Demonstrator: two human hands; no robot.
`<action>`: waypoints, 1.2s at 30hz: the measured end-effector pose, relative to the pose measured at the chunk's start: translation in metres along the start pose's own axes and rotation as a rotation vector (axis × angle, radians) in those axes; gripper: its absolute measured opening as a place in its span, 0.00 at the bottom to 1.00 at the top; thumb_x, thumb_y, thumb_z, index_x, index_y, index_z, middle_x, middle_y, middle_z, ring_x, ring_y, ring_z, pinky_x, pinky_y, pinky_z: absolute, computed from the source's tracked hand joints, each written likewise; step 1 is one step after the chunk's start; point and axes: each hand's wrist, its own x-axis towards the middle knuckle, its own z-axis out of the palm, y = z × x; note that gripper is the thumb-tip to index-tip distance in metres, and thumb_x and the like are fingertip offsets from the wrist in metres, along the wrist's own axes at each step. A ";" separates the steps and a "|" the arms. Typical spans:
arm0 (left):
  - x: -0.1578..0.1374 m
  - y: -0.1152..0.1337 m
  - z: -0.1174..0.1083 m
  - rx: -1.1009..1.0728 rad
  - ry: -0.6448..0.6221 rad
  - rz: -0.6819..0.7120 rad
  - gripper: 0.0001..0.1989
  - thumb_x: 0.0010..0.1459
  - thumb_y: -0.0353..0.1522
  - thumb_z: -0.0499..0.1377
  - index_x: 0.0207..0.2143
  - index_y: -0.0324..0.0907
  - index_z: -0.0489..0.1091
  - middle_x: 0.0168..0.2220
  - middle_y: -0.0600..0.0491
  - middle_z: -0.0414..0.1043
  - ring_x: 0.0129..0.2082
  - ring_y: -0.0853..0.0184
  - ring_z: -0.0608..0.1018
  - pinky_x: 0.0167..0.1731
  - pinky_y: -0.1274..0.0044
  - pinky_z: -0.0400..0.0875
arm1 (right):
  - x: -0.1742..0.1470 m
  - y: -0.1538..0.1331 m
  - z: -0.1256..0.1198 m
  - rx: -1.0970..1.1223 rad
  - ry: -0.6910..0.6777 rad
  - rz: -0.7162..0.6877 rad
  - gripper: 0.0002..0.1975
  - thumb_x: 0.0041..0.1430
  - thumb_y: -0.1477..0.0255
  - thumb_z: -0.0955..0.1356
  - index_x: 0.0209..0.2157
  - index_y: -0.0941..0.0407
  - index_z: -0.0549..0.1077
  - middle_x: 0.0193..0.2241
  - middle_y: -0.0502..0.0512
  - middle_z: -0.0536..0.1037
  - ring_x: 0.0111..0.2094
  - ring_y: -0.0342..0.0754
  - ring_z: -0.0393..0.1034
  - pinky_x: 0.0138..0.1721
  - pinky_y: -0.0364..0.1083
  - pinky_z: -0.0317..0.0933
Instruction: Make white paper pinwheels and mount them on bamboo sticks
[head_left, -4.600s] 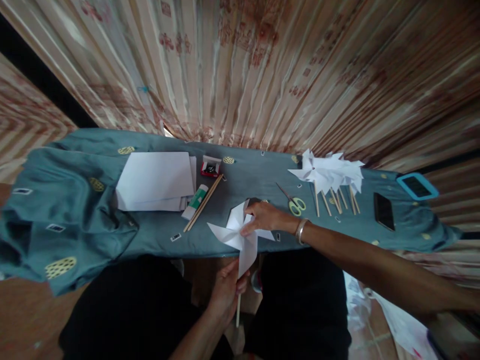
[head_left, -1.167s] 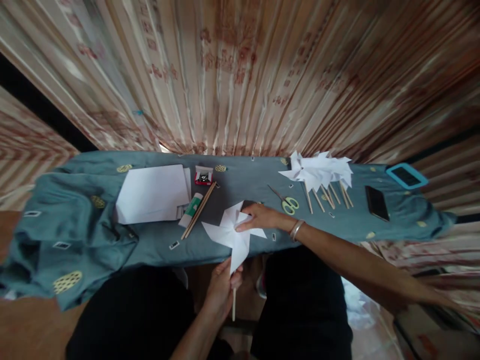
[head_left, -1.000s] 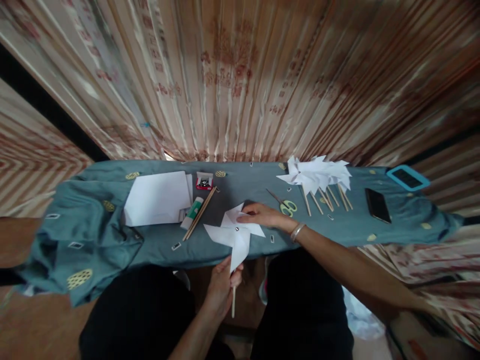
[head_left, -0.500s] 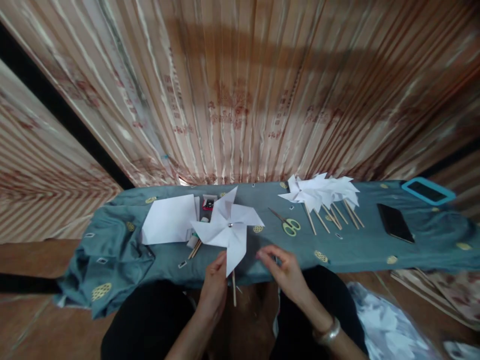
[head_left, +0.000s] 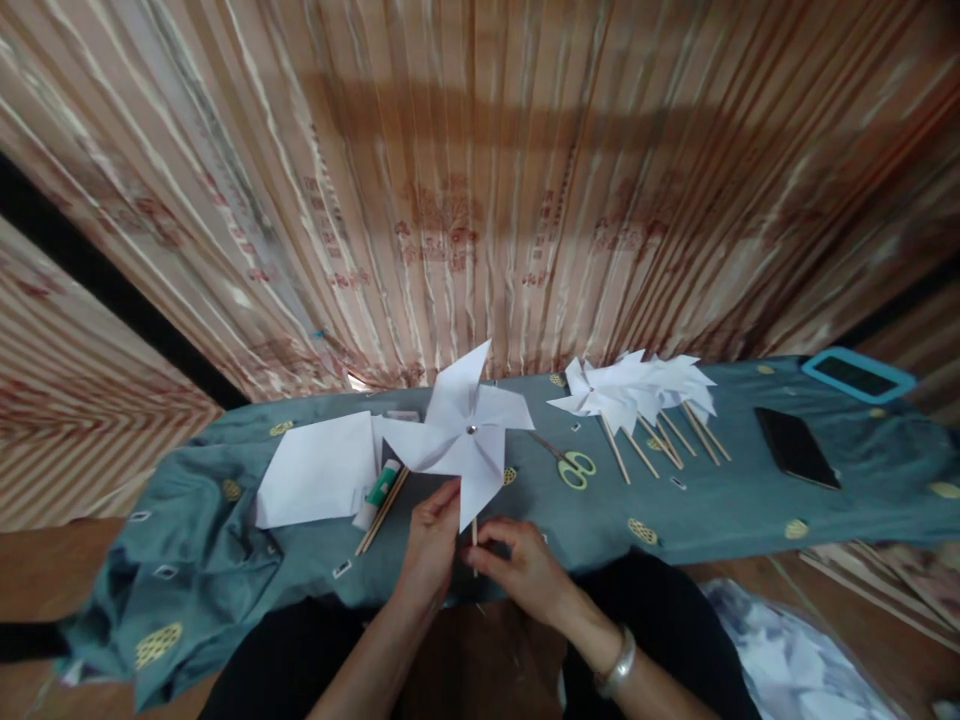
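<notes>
A white paper pinwheel point(head_left: 480, 440) with a silver pin at its centre stands upright in front of me on a thin wooden stick point(head_left: 475, 530). My left hand point(head_left: 433, 535) is closed just behind the lower blade, apparently gripping the pinwheel near the top of its stick; the blade partly hides the fingertips. Lower on the stick, my right hand point(head_left: 517, 560) pinches it between thumb and fingers. Green-handled scissors point(head_left: 575, 468) lie to the right of the pinwheel. On its left are a green and white glue stick point(head_left: 379, 495) and some loose wooden sticks point(head_left: 382, 512).
White paper sheets point(head_left: 319, 470) lie at left on the green cloth point(head_left: 600, 535). Several finished pinwheels point(head_left: 637, 390) overlap at the back right. Farther right are a black phone point(head_left: 796, 447) and a blue-framed tablet point(head_left: 859, 376). A plastic bag of white paper point(head_left: 795, 650) sits on the floor.
My right hand has moved left and closed on the stick. The pinwheel has risen slightly in view, and the camera view has shifted.
</notes>
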 end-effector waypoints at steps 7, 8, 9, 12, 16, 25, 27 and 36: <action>0.000 -0.016 -0.011 0.055 -0.023 -0.006 0.13 0.38 0.36 0.71 0.28 0.38 0.80 0.27 0.52 0.76 0.30 0.67 0.72 0.33 0.79 0.65 | 0.000 0.001 -0.004 0.028 -0.013 0.024 0.09 0.56 0.67 0.69 0.25 0.56 0.76 0.23 0.48 0.77 0.28 0.44 0.70 0.34 0.42 0.59; 0.001 -0.016 -0.012 0.067 -0.017 -0.002 0.12 0.38 0.36 0.71 0.28 0.39 0.80 0.27 0.52 0.75 0.29 0.68 0.72 0.33 0.79 0.64 | 0.001 0.000 -0.004 0.025 -0.026 0.018 0.10 0.56 0.67 0.69 0.25 0.56 0.76 0.23 0.48 0.77 0.28 0.44 0.70 0.34 0.42 0.59; 0.001 -0.017 -0.014 0.076 -0.011 0.001 0.12 0.38 0.36 0.70 0.27 0.39 0.80 0.26 0.52 0.75 0.29 0.68 0.71 0.33 0.79 0.64 | 0.001 0.000 -0.006 0.021 -0.040 0.008 0.10 0.57 0.66 0.69 0.26 0.56 0.77 0.24 0.48 0.78 0.28 0.44 0.70 0.34 0.42 0.59; 0.003 -0.016 -0.019 0.096 -0.008 0.013 0.12 0.39 0.37 0.69 0.27 0.39 0.81 0.26 0.51 0.75 0.30 0.66 0.72 0.35 0.77 0.65 | 0.004 0.002 -0.018 0.016 -0.008 -0.015 0.11 0.57 0.63 0.68 0.28 0.55 0.78 0.26 0.49 0.80 0.30 0.46 0.72 0.34 0.43 0.61; 0.004 -0.017 -0.025 0.140 -0.017 0.021 0.12 0.39 0.38 0.69 0.27 0.40 0.81 0.27 0.52 0.75 0.31 0.65 0.73 0.36 0.77 0.65 | 0.010 0.007 -0.052 0.021 0.380 -0.012 0.13 0.58 0.61 0.67 0.28 0.55 0.77 0.27 0.53 0.80 0.32 0.49 0.73 0.38 0.47 0.65; -0.001 -0.018 -0.021 0.247 -0.123 -0.035 0.10 0.39 0.37 0.69 0.26 0.41 0.81 0.25 0.52 0.75 0.29 0.66 0.72 0.31 0.78 0.64 | 0.012 0.006 -0.081 0.006 0.707 -0.090 0.18 0.56 0.65 0.69 0.48 0.54 0.74 0.44 0.59 0.78 0.43 0.51 0.73 0.48 0.52 0.65; 0.000 -0.020 -0.021 0.256 -0.121 -0.036 0.11 0.37 0.36 0.70 0.26 0.41 0.81 0.25 0.53 0.74 0.28 0.67 0.71 0.31 0.79 0.64 | 0.014 0.007 -0.080 0.089 0.679 -0.080 0.16 0.55 0.65 0.69 0.45 0.54 0.75 0.40 0.57 0.80 0.40 0.50 0.74 0.47 0.52 0.66; 0.006 -0.029 -0.026 0.219 0.014 -0.042 0.12 0.36 0.36 0.70 0.27 0.41 0.81 0.30 0.49 0.80 0.35 0.58 0.78 0.41 0.71 0.70 | 0.017 0.004 -0.059 0.550 0.464 0.090 0.16 0.39 0.61 0.77 0.31 0.54 0.78 0.25 0.51 0.81 0.27 0.47 0.74 0.34 0.48 0.69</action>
